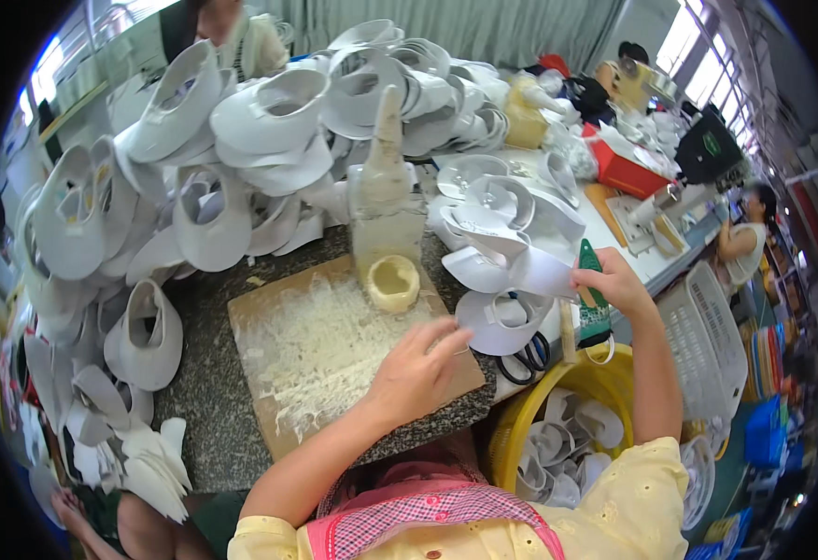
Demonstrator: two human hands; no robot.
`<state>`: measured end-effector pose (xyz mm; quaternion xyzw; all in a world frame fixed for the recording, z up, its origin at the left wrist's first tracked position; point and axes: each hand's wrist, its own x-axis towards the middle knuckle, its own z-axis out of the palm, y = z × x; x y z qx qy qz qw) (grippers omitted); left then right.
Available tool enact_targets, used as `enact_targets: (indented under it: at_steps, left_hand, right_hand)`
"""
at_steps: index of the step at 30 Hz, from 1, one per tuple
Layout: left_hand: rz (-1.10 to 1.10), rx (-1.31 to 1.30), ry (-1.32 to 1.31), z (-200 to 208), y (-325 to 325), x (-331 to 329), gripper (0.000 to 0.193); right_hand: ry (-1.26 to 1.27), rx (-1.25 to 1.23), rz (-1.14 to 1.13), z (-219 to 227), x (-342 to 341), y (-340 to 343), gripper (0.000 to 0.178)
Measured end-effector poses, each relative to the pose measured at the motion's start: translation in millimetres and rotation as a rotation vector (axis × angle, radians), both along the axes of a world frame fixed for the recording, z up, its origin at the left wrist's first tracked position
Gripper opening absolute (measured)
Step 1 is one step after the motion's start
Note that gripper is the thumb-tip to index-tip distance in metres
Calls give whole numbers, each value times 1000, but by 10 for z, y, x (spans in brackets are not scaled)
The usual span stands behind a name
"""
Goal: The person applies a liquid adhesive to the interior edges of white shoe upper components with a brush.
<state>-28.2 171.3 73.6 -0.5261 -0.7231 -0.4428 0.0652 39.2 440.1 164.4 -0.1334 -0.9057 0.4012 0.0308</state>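
Occupying six o'clock: left hand (415,375), fingers loosely spread, over smeared board (302,359). Three o'clock: right hand (616,282), fingers curled at green tool (597,322); cannot tell if pinching.

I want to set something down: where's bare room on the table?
Speckled tabletop shows bare between the board and the white visors to its left. The back is crowded with piled visors; right of the board, visors and scissors crowd the edge.
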Motion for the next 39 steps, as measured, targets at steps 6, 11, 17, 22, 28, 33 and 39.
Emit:
enact_targets:
  at_steps: [6,11,17,22,28,33,39]
  left_hand:
    - [306,-5,484,220,805,-271,54]
    - [334,-89,452,58,901,-719,17]
    - [429,460,-180,1031,379,-504,23]
    - [142,413,-281,963,-482,-322,27]
    - [395,59,238,837,-1521,-168,38]
    - [411,-123,75,651,-1909,-62,33]
    - [436,66,151,543,-1852,-165,25]
  right_hand:
    - [-21,-74,41,-191,128,-22,13]
    - [254,265,-178,-283,334,25,22]
    - [635,-203,-374,-293,1019,1702,10]
    - [650,-136,-98,-486,159,1063,8]
    - [121,-271,-123,-1124,-622,715,18]
    - [219,-326,-184,-1011,-729,851,21]
    - [488,-87,-64,-566,-831,476,30]
